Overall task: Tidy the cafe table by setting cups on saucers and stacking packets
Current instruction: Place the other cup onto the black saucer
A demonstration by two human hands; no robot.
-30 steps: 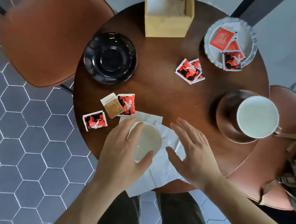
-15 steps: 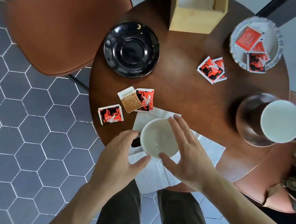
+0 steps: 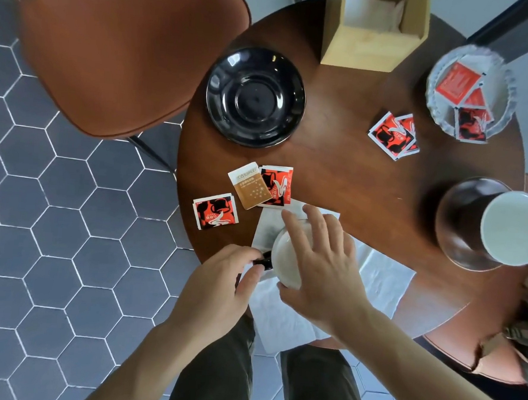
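A small cup (image 3: 287, 258), white inside with a black handle, stands on a white napkin (image 3: 381, 279) at the table's near edge. My left hand (image 3: 220, 287) pinches its handle. My right hand (image 3: 320, 262) lies over its rim, fingers curled round the far side. An empty black saucer (image 3: 255, 95) sits at the far left. A second cup (image 3: 514, 227) stands on a dark glass saucer (image 3: 460, 211) at right. Red packets lie loose: one (image 3: 214, 210) near the left edge, one (image 3: 277, 186) under a brown packet (image 3: 249, 185), a pile (image 3: 393, 135) farther right.
A clear glass dish (image 3: 504, 91) at the far right holds more red packets. A wooden napkin box (image 3: 372, 33) stands at the back. An orange-brown chair (image 3: 120, 45) is at the left, another at the right. Grey hexagon floor tiles surround the round table (image 3: 335, 179).
My right hand moved left from the napkin onto the cup's rim. My left hand slid off the cup's top to its handle. The camera shifted, so the table appears farther right.
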